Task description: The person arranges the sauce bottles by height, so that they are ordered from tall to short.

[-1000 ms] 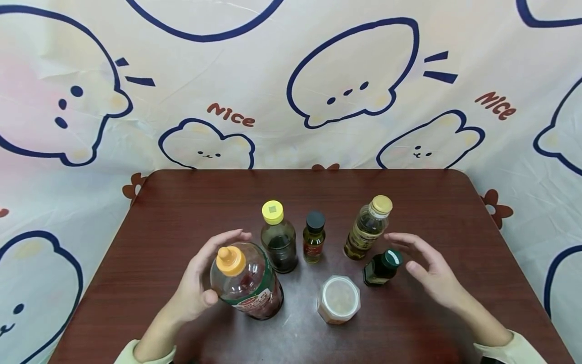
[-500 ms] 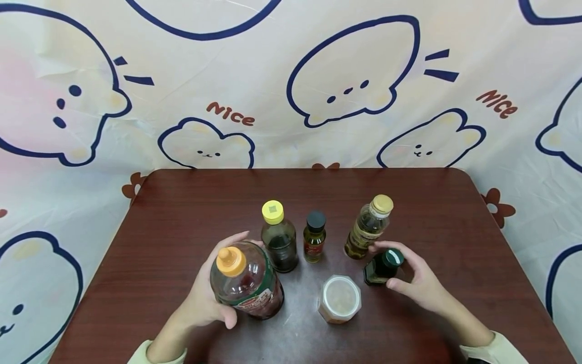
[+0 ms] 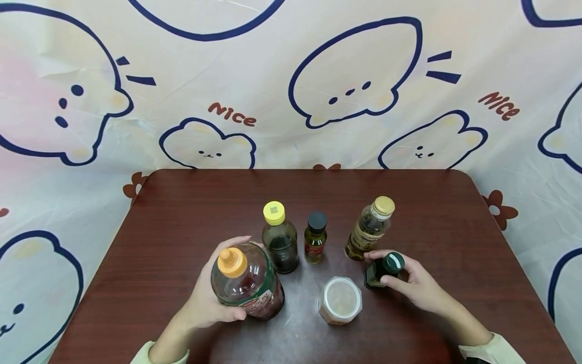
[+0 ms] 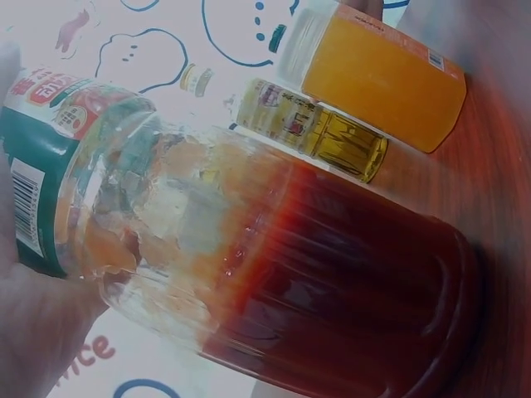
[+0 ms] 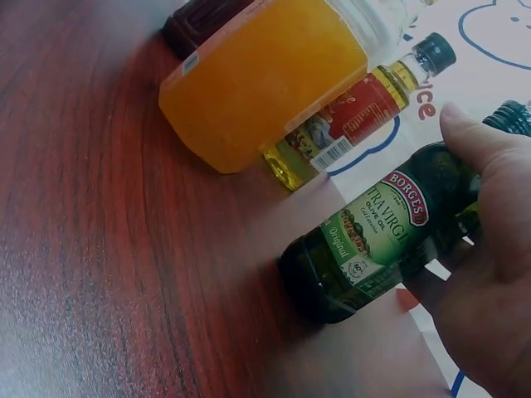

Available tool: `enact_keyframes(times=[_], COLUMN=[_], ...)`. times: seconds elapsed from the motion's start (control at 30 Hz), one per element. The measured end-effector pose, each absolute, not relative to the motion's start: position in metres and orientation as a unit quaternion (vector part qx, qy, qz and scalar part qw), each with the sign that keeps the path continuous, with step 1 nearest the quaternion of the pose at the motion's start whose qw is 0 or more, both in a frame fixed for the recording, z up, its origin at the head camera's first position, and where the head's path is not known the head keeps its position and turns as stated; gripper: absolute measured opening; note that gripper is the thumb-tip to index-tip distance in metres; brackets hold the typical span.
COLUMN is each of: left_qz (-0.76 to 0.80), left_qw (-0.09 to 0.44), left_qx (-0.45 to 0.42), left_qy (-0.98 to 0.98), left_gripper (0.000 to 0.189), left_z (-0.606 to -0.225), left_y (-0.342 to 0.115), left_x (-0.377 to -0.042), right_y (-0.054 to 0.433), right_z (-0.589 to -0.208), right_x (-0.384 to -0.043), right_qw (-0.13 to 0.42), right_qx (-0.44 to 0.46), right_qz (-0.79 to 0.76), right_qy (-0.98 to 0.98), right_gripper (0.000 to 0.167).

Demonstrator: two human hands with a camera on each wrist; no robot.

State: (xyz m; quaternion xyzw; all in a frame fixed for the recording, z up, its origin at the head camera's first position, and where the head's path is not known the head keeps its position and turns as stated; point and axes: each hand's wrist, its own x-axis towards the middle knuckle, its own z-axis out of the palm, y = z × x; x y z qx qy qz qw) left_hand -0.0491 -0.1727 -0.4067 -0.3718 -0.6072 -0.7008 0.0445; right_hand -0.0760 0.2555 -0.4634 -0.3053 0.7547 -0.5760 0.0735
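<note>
My left hand (image 3: 206, 293) wraps round the upper part of a large clear squeeze bottle of red sauce (image 3: 265, 301), which has an orange nozzle cap and a green label. In the left wrist view, the thumb lies along that label and dark red sauce (image 4: 348, 282) fills the lower part. At the right, my right hand (image 3: 423, 285) holds a small dark green olive oil bottle (image 3: 375, 273) between thumb and fingers. Its green label (image 5: 377, 220) faces the right wrist camera, and the bottle's base is at the tabletop.
Between the hands stands a white-lidded jar (image 3: 341, 301) of orange contents. Behind are a yellow-capped dark bottle (image 3: 281, 247), a small black-capped oil bottle (image 3: 314, 242) and a yellow-capped oil bottle (image 3: 366, 230). All stand on a dark red-brown table (image 3: 204, 202) before a printed cloth (image 3: 273, 146).
My right hand has moved left and closed round the olive oil bottle. My left thumb has come forward round the front of the sauce bottle. The bottles stay in place.
</note>
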Motion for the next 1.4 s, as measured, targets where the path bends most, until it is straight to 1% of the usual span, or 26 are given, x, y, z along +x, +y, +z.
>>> enact_keyframes(times=[0.27,0.5,0.77,1.07,1.4], left_qz=[-0.693,-0.691,-0.697,-0.702,-0.707], left_qw=[0.056,0.063,0.067,0.114,0.137], left_qx=[-0.382,-0.384,-0.383,-0.392,-0.35], left_qy=[-0.609,-0.609,-0.603,-0.584,-0.599], left_gripper=[0.096,0.094,0.091,0.086,0.078], left_z=[-0.407,-0.407,-0.406,-0.391,-0.372], left_y=[-0.173,-0.172,-0.175,-0.186,-0.212], left_x=[-0.05,-0.051,-0.051,-0.059,-0.079], right_y=[0.254,0.251,0.251,0.251,0.25], right_z=[-0.465,-0.465,-0.466,-0.465,-0.464], right_x=[-0.072,-0.067,-0.065,-0.065,-0.067], right_qw=[0.08,0.085,0.085,0.079,0.071], right_qx=[-0.302,-0.3,-0.296,-0.295,-0.296], right_qz=[-0.59,-0.603,-0.6,-0.595,-0.588], right_qy=[0.745,0.734,0.738,0.744,0.749], right_gripper=[0.049,0.045,0.044,0.044,0.044])
